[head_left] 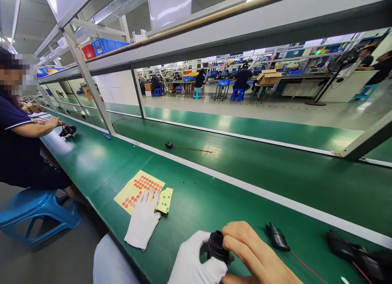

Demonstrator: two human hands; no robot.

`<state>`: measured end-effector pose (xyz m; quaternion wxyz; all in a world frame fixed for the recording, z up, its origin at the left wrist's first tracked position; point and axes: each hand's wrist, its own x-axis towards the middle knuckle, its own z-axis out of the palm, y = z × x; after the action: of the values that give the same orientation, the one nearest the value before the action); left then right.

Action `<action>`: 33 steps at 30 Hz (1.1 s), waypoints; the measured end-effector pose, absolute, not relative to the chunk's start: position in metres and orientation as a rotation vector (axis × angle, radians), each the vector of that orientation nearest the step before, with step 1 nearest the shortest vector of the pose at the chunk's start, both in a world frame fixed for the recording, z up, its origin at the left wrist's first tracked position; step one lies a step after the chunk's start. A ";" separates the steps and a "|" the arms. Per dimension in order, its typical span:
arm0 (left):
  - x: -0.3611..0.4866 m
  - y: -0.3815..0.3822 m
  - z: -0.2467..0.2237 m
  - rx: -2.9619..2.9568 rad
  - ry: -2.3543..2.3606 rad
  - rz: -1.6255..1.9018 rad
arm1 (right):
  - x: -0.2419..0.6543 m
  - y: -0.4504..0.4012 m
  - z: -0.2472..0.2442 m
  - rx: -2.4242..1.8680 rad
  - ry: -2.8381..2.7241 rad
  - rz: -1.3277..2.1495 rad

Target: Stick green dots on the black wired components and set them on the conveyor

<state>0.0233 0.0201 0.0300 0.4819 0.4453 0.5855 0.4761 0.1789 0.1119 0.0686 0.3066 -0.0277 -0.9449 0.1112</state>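
My left hand (196, 261), in a white glove, is closed around a black cylindrical part (217, 247) with a round opening on top. My bare right hand (255, 251) has its curled fingers pressed against the right side of this part; the fingertips are partly hidden. Left of my hands, an empty white glove (143, 222) lies flat, overlapping a yellow sheet of red round stickers (127, 192). Touching the glove's fingers is a smaller piece with green dots (165, 199). A black device (277, 237) with a red wire lies right of my right hand.
More black devices (346, 249) lie at the right edge. Beyond a white strip (196, 167), another wired black part (168, 145) rests on the green surface. A metal post (88, 83) stands ahead. At left, a co-worker (21, 133) handles a dark wired bundle (67, 130) near a blue stool (36, 210).
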 end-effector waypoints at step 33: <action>0.024 0.011 0.023 1.204 1.539 1.408 | 0.190 0.131 0.065 -0.210 -2.378 0.982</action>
<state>0.0238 0.0112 0.0229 0.3584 0.4668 0.5966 0.5457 0.1900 0.1310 0.0651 0.2763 -0.0783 -0.8854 0.3654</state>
